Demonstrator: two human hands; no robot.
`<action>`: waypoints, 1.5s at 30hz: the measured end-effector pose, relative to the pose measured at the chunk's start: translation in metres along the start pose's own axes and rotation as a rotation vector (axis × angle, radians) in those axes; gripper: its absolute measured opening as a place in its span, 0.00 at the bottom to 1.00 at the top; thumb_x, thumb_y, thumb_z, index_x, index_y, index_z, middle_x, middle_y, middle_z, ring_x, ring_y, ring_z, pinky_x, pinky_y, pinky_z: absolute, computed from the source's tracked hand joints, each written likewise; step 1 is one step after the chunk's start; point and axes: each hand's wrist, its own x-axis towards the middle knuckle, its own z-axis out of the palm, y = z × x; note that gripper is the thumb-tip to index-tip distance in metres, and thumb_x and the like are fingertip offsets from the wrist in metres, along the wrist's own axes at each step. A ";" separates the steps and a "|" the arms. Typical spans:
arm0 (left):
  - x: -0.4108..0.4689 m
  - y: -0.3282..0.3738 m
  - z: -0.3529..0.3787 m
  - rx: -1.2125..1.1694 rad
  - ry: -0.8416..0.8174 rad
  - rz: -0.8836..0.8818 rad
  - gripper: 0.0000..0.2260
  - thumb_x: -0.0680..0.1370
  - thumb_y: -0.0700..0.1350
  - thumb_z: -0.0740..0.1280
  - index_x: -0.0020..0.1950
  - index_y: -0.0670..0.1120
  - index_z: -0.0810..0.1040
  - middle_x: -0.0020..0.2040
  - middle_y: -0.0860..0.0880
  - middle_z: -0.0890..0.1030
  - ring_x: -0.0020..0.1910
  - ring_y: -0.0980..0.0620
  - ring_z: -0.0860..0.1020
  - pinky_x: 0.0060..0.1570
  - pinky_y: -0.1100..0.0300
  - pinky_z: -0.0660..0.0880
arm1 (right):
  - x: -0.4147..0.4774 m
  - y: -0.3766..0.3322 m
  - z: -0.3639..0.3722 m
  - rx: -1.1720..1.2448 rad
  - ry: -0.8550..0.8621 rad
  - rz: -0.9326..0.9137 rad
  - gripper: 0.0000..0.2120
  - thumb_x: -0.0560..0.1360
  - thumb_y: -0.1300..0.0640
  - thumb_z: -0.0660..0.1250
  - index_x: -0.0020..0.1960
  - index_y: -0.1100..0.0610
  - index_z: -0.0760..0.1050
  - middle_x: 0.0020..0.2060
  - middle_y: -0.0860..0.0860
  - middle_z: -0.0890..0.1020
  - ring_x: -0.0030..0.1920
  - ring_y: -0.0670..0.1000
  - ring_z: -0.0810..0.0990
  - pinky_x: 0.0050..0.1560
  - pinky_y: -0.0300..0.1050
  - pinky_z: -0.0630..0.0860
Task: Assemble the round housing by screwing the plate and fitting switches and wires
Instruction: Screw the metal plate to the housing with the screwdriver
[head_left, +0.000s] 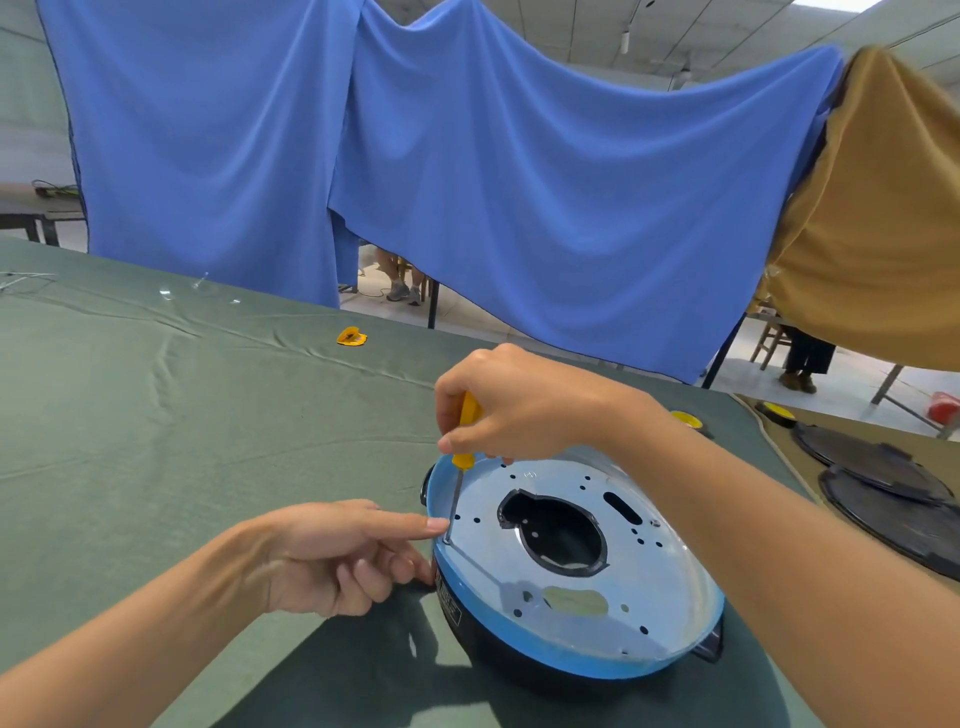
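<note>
The round housing (519, 652), black with a blue rim, lies on the green table cloth at the lower right. A silver metal plate (654, 571) with a large central opening and several small holes sits inside its rim. My right hand (519, 410) grips a yellow-handled screwdriver (464, 441) held upright, its tip on a screw at the plate's left edge. My left hand (343, 551) rests beside the housing, index finger stretched out and touching the screwdriver tip, the other fingers curled under.
A small yellow part (351, 336) lies farther back on the cloth. Two dark round covers (883, 488) and yellow-black parts (779, 414) lie at the right. Blue and brown cloths hang behind the table. A person's legs show under the blue cloth.
</note>
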 end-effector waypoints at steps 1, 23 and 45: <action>0.000 -0.003 0.001 -0.060 -0.002 -0.002 0.27 0.59 0.50 0.84 0.48 0.35 0.80 0.32 0.49 0.68 0.21 0.59 0.62 0.17 0.70 0.60 | -0.001 0.001 -0.001 0.008 -0.010 0.006 0.05 0.76 0.55 0.69 0.42 0.54 0.77 0.35 0.45 0.79 0.30 0.46 0.81 0.28 0.35 0.76; -0.004 -0.013 0.023 -0.015 0.255 0.059 0.25 0.58 0.53 0.81 0.48 0.42 0.80 0.32 0.48 0.75 0.22 0.53 0.67 0.18 0.66 0.61 | -0.012 0.002 -0.005 -0.005 -0.038 0.023 0.06 0.74 0.57 0.72 0.43 0.50 0.75 0.37 0.41 0.75 0.29 0.41 0.80 0.29 0.37 0.77; -0.008 0.006 0.049 0.576 0.712 1.026 0.15 0.60 0.52 0.82 0.42 0.56 0.83 0.38 0.57 0.84 0.40 0.62 0.81 0.40 0.73 0.70 | -0.007 -0.019 0.013 -0.158 0.058 0.306 0.23 0.79 0.35 0.51 0.48 0.56 0.65 0.37 0.52 0.73 0.38 0.54 0.76 0.31 0.47 0.63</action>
